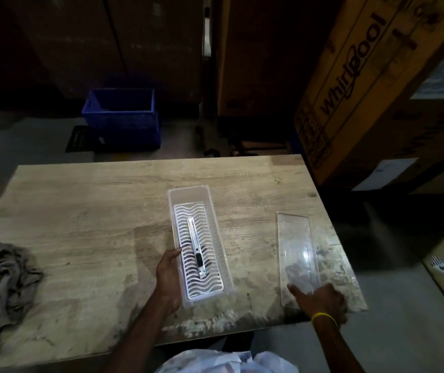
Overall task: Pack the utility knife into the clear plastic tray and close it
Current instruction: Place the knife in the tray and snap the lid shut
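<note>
The clear plastic tray (175,208) lies lengthwise in the middle of the wooden table (86,211). A silver utility knife (196,247) with a black slider rests inside it on a white wavy grid insert. My left hand (168,278) lies flat against the tray's left wall, thumb at the rim. The clear flat lid (296,243) lies apart to the right on the table. My right hand (320,298) rests on the lid's near end, fingers on top; whether it grips the lid I cannot tell.
A crumpled grey cloth (0,278) lies at the table's left edge. A blue crate (122,114) stands on the floor beyond the table. Large cardboard boxes (363,84) lean at the right. A white plastic bag (215,363) sits below the near edge.
</note>
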The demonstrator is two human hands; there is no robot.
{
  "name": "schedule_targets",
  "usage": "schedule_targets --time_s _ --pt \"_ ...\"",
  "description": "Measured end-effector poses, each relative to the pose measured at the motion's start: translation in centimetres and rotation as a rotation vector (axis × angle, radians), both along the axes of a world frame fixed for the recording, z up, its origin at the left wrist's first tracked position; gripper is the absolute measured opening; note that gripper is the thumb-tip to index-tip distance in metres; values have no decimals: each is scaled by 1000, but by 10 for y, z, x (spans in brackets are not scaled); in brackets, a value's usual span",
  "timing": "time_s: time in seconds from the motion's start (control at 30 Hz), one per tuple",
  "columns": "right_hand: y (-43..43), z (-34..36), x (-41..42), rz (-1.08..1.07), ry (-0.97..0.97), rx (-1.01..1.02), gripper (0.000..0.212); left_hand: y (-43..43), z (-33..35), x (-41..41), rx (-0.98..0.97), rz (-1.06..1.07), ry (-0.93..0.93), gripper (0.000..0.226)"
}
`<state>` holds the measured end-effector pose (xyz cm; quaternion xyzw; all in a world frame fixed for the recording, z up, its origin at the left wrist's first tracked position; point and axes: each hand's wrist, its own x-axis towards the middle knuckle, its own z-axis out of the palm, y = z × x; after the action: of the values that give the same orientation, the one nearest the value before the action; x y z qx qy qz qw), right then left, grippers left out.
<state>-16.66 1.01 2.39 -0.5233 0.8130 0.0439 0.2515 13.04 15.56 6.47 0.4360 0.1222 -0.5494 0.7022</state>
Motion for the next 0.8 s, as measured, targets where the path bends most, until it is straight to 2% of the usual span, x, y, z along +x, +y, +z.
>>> schedule_targets --time_s 0.07,0.17,0.3,0.37,0.43,0.5,0.57,0.67,0.73,0.8 --pt "13 -7 -2 -10 52 6 121 -3 1 0 14 -1 -14 39" --pt "29 -14 0 18 98 -94 119 -5 2 -2 3 -33 0 40" --pt "32 -19 -3 -37 -23 -195 114 -8 0 -2 -17 -52 12 40" --pt "28 -16 -2 -135 -245 -276 95 -10 2 -2 -29 -65 11 40" --pt "24 -5 4 -231 -474 -376 61 -12 3 -2 -33 -84 23 41" --pt "20 4 12 -236 -580 -478 40 -15 5 -3 -33 -94 43 43" --pt "16 10 23 -171 -655 -589 31 -18 8 -2 -34 -95 18 39" --pt "8 30 44 -41 -774 -708 28 -20 9 -1 -64 -82 -10 46" --pt "4 54 62 59 -810 -808 22 -21 6 0 -85 -96 -6 59" --pt "4 76 79 256 -821 -923 23 -24 4 1 -105 -80 7 74"
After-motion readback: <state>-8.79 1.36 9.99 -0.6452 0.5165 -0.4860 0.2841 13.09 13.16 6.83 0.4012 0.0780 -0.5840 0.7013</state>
